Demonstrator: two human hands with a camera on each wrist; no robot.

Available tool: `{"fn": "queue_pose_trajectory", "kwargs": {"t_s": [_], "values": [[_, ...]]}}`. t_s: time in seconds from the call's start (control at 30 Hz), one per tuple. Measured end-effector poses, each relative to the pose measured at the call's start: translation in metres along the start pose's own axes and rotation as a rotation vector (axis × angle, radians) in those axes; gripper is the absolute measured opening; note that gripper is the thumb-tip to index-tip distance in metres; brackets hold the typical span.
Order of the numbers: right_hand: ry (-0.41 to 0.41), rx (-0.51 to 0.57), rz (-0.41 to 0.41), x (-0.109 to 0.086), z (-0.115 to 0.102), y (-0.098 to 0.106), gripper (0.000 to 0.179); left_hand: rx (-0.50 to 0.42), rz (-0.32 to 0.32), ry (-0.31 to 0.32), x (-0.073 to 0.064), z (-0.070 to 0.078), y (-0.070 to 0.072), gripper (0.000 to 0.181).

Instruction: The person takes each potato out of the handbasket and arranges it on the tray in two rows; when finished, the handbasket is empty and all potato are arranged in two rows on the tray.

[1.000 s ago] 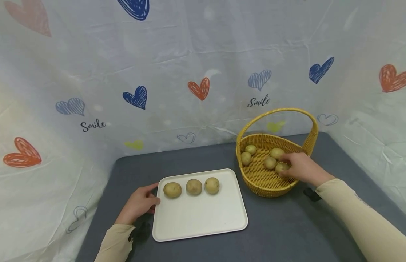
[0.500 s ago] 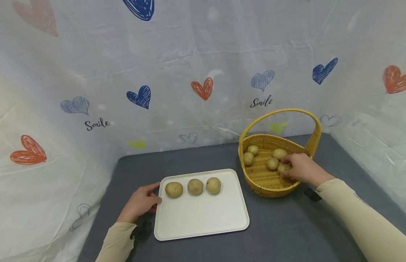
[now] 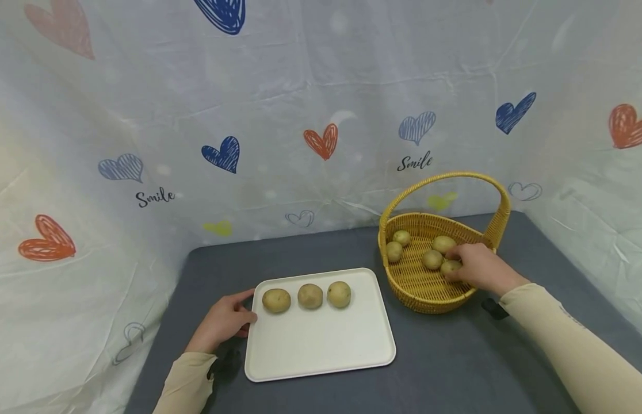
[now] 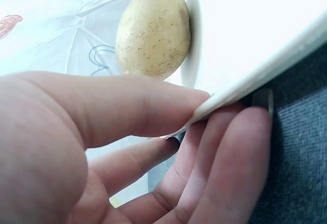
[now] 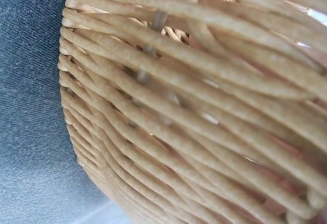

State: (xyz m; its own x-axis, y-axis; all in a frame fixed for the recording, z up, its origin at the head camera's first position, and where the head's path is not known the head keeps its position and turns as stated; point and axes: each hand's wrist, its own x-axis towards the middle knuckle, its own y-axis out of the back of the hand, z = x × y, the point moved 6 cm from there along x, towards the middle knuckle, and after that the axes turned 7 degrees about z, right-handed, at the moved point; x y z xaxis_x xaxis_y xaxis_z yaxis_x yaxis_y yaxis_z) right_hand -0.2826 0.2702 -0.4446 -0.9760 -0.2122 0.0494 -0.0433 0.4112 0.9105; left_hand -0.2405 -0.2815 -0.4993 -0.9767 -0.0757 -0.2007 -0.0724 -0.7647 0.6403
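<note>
My left hand (image 3: 224,322) holds the left edge of a white tray (image 3: 321,345); in the left wrist view the thumb lies on the rim with fingers beneath it. Three potatoes (image 3: 310,296) stand in a row along the tray's far side. Inside a yellow wicker basket (image 3: 430,305) at the right, my right hand (image 3: 481,267) has thumb and fingers around a small potato (image 3: 450,268). Several other potatoes (image 3: 432,259) lie in that basket. The basket's woven wall (image 5: 168,96) fills the right wrist view and mostly hides the hand.
A tall arched handle (image 3: 455,174) rises over the basket. Both tray and basket stand on a dark grey table (image 3: 424,368). White cloth (image 3: 269,86) printed with hearts and "Smile" hangs behind and along both sides.
The head view has shifted slightly, so everything sits a little further right in it. Both hands keep their places on the tray and at the potato in the basket.
</note>
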Motion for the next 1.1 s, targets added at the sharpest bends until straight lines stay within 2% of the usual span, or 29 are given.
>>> {"fn": "queue_pose_trajectory", "kwargs": {"t_s": [0.2,0.4,0.63,0.8,0.97,1.1], "values": [[0.003,-0.001,0.002,0.0,0.001,-0.001,0.045,0.0,-0.007,0.024,0.002,-0.003,-0.001,0.075],[0.018,-0.005,0.018,0.0,0.0,0.0,0.041,0.0,-0.01,0.021,0.002,-0.001,-0.001,0.075],[0.03,0.011,0.078,-0.006,-0.009,0.005,0.032,-0.003,-0.006,0.025,0.0,-0.001,0.0,0.075],[0.022,0.021,0.143,-0.013,-0.024,0.012,0.022,-0.005,-0.004,0.031,0.0,-0.003,0.0,0.076],[0.026,0.091,0.238,-0.023,-0.047,0.018,0.035,-0.006,-0.004,0.02,0.0,-0.003,0.0,0.076],[0.027,0.173,0.272,-0.03,-0.069,0.015,0.042,-0.011,-0.005,0.02,0.001,-0.003,-0.001,0.077]]}}
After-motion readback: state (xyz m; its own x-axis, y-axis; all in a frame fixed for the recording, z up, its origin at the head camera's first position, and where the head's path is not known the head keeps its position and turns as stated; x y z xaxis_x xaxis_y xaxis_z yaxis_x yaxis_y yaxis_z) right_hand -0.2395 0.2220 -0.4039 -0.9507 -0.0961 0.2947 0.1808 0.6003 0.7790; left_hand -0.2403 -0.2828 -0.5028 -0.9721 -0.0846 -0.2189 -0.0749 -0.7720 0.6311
